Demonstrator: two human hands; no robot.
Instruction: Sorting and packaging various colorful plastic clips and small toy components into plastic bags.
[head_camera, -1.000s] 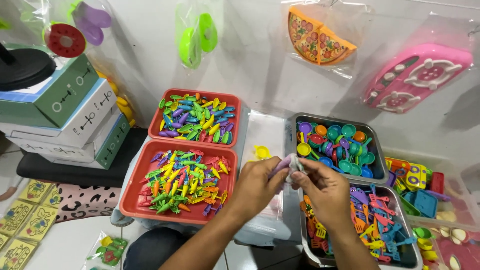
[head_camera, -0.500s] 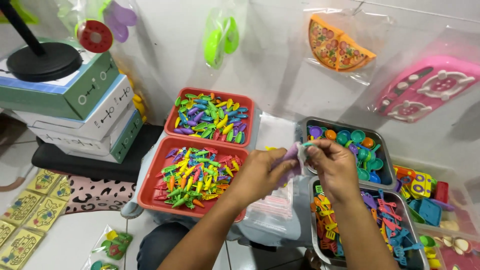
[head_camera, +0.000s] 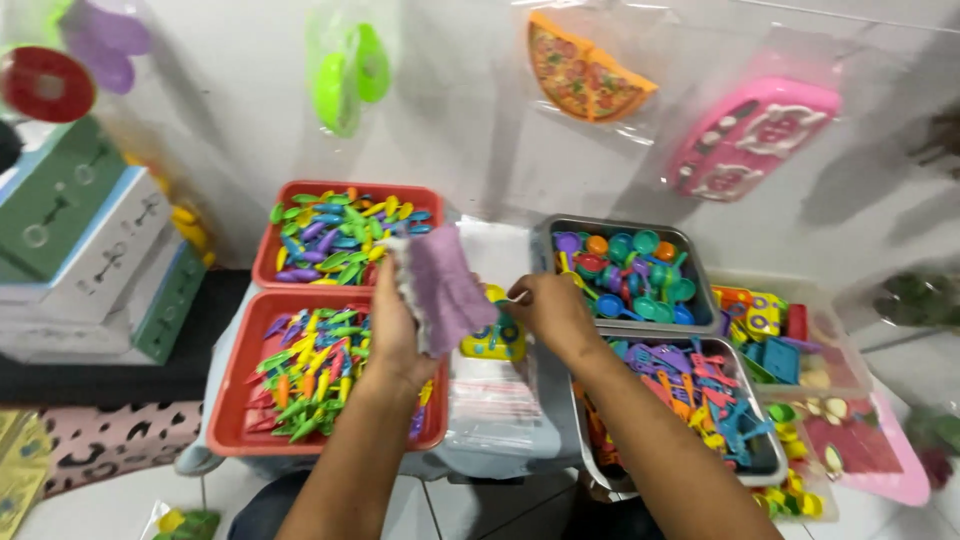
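A purple toy piece (head_camera: 443, 290) is gripped upright in the left hand (head_camera: 395, 335) above the red tray (head_camera: 232, 430); a small white item, unclear, is pinched by the right hand (head_camera: 553, 312), kept close for fitting.

Both forearms are bare, entering from the lower edge of the frame, with no sleeves, watch or bracelet visible on them. The left hand (head_camera: 395, 330) and right hand (head_camera: 550, 312) wear no gloves, and no rings show on the fingers.
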